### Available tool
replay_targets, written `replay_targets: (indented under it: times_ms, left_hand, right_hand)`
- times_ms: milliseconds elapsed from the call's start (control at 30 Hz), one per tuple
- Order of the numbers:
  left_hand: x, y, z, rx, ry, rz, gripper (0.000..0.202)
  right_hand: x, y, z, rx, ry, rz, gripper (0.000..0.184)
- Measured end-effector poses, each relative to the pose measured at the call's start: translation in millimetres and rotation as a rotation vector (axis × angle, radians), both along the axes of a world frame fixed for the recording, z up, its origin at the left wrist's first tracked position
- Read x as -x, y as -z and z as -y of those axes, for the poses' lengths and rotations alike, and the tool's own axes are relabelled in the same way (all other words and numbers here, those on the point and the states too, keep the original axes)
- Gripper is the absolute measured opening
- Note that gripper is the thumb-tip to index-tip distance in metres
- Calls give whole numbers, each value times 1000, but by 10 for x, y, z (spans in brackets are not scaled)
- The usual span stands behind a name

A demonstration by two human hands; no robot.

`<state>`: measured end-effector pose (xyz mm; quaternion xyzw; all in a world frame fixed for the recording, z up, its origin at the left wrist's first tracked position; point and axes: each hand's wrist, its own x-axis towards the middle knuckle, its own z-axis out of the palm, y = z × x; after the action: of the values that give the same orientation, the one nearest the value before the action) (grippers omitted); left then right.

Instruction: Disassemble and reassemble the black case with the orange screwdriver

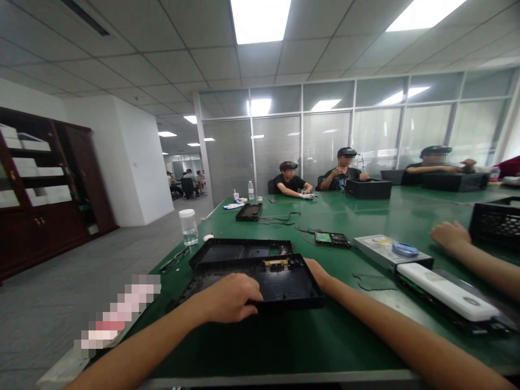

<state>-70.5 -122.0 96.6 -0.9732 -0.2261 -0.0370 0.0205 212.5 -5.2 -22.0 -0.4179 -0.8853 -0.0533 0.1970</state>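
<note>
Near the front edge of the green counter (276, 346), a black plastic housing (286, 284) sits before a second one. The left hand (235, 297), fingers curled, overlaps its near wall; I cannot tell whether it grips. The right hand (318, 272) meets its right end, fingers hidden, grip unclear.
</note>
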Motion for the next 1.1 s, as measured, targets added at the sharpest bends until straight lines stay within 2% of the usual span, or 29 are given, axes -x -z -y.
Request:
replay_targets:
  times_ms: [100,167,233,333,433,500,533,600,667,733,833,933,1033,1100]
  left_hand:
    - [47,167,15,60,-4,-4,10]
    - [70,279,-8,75,-8,-14,10]
    - [88,386,-52,78,-13,-41,9]
    - [109,484,-190,123,-66,-137,11]
    - [113,479,-467,299,-141,-246,24]
    - [99,460,-725,332,-190,-196,35]
    - [89,460,-865,246,-238,-114,39]
    - [68,489,-1140,-28,-331,65,49]
    - [56,548,-1366,-111,-369,45,46]
    - [51,606,-1507,-85,-340,-58,33]
    - [44,643,-1547,-74,-270,-165,24]
    - [-13,616,-1442,-88,-300,-221,21]
    - [-186,572,-1285,-139,-325,-182,29]
    - [-372,573,-1187,-203,-225,-105,31]
  right_hand:
    - [-73,30,-78,-121,-40,99,34]
    - [-230,52,-111,-219,-30,172,44]
    - [-462,77,-145,-259,13,207,44]
    - [-826,98,-195,-228,86,185,32]
    - [-1011,80,-210,-131,129,68,26]
    - [-984,54,-181,-51,138,-17,27]
    - [-931,40,-154,-22,146,-44,29]
    - [-775,18,-84,9,150,-54,36]
    - [-595,5,-9,16,116,-32,40]
    - [-437,1,51,29,54,-14,42]
    - [-293,2,102,55,-10,-2,42]
    - [-248,-2,117,55,-22,-4,43]
    - [-234,-7,118,33,-5,-22,48]
    - [-220,-6,118,22,-1,-23,51]
